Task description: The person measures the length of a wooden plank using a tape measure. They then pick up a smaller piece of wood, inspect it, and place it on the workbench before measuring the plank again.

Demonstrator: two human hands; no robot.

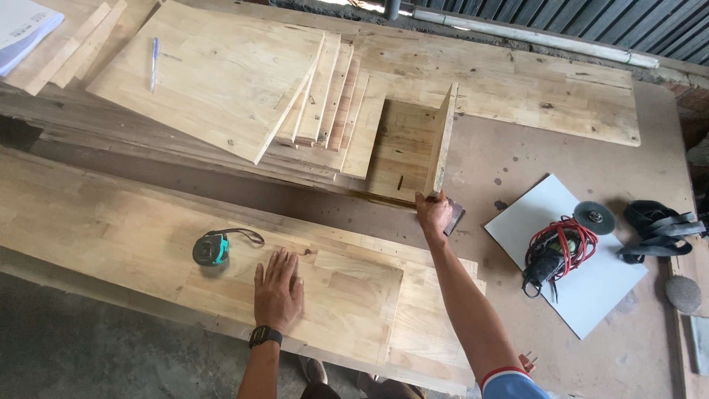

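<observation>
The left hand [278,290] lies flat, fingers spread, on the near wooden board [347,310], with a green tape measure [212,248] just beside it at ten o'clock. Up at one o'clock, the right hand [433,213] grips the end of an upright plank [442,140], seemingly with a dark sanding block [455,216] beneath the palm. Farther at eleven o'clock, fanned panels [221,74] carry a pen [153,63].

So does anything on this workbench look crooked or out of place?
One thing stands out: a wooden board stands on its edge while every other plank lies flat. The right hand touches its near end. The stack of boards beside it is fanned out unevenly, not squared up. The left hand lies flat on a panel.
</observation>
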